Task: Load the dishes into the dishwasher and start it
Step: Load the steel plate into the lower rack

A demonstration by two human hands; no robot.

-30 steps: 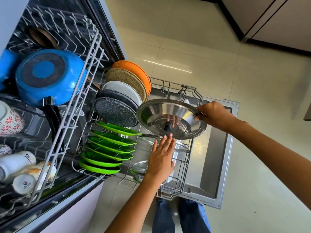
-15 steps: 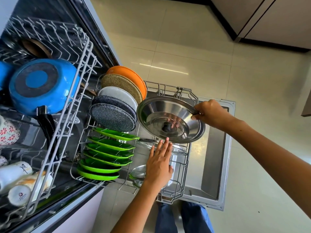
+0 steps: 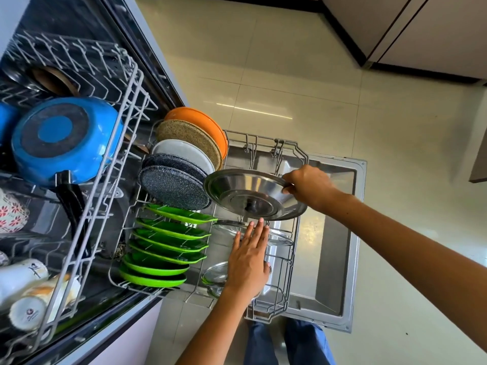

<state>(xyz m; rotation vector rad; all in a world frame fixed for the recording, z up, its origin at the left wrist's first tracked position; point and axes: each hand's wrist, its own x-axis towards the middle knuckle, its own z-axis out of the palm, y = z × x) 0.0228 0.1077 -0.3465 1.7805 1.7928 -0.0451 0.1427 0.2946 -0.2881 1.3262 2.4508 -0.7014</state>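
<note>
A: What do the two hands do at this moment?

B: The right hand (image 3: 307, 187) grips the rim of a steel lid (image 3: 250, 197); the fingers are curled around the edge. The lid is tilted and we see its inner side, with a dark knob fixing in the middle. It is above the lower rack (image 3: 296, 233) of the dishwasher, just beside the dark speckled plates (image 3: 174, 189).

A: And the left hand?

B: The left hand (image 3: 249, 262) is flat, with straight fingers close together, and holds nothing. It lies over the glass lids (image 3: 221, 230) which stand in the rack under the steel lid. If the palm really touches them, I cannot tell.

A: What is already in the lower rack?

B: A row of green plates (image 3: 166, 248) standing on edge, and behind them the speckled plates, a white plate (image 3: 184, 154), a brown speckled plate (image 3: 184, 139) and an orange plate (image 3: 203, 125). A small glass bowl (image 3: 214, 279) is near the wrist of the left hand.

A: And the upper rack?

B: The upper rack (image 3: 105, 185) is pulled out on the left. It carries a blue pan (image 3: 66, 138) upside down, with a black handle, a cup with red flowers (image 3: 11, 214) and white mugs (image 3: 23, 293) lying on their side.

A: Is the door open?

B: Yes, the dishwasher door (image 3: 340, 238) lies open and flat, above the tiled floor (image 3: 316, 75).
</note>
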